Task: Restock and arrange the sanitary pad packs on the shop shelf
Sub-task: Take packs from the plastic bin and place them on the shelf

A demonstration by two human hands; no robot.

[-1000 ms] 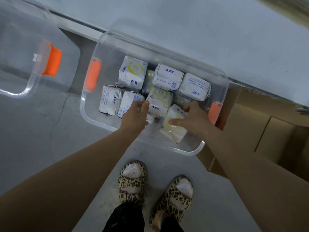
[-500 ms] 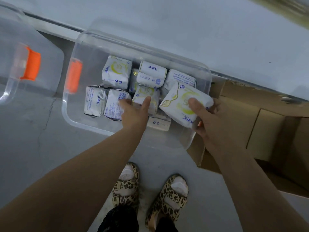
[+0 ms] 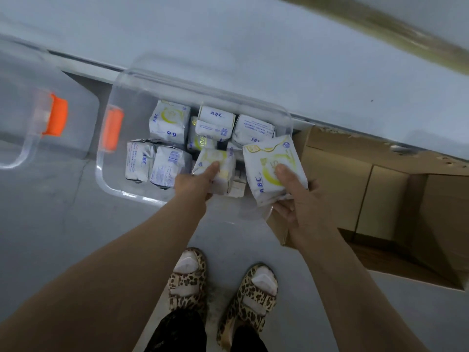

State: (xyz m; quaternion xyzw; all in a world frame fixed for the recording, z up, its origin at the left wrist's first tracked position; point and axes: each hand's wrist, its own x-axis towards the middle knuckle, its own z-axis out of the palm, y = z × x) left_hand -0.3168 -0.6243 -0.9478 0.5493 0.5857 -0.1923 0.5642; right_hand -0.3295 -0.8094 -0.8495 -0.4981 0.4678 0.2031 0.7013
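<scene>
- Underfoot, leopard-print slippers [image 3: 189, 288] over white socks stand on grey floor [image 3: 50, 237].
- Right hand [image 3: 304, 209] grasps the right-hand pack [image 3: 269, 179], white with yellow print and "ABC" lettering. Thumb lies on the top face, fingers curl beneath. The pack is tilted, over the near right corner of the bin.
- Left hand [image 3: 194, 181] grasps the left-hand pack [image 3: 220, 168], thumb on top. This pack sits inside the bin, near the front; whether it is clear of the bottom, cannot tell.
- Clear plastic bin [image 3: 106, 181] sits on the floor, with an orange latch [image 3: 111, 129] at its left end.
- Remaining packs in the bin: two upright at the left [image 3: 139, 161], more in the back row [image 3: 215, 120].
- Open cardboard box [image 3: 355, 194] touches the bin's right side.
- Second clear container [image 3: 15, 153] lies left of the bin, apart from it.
- Pale grey surface [image 3: 253, 47] runs behind everything.
</scene>
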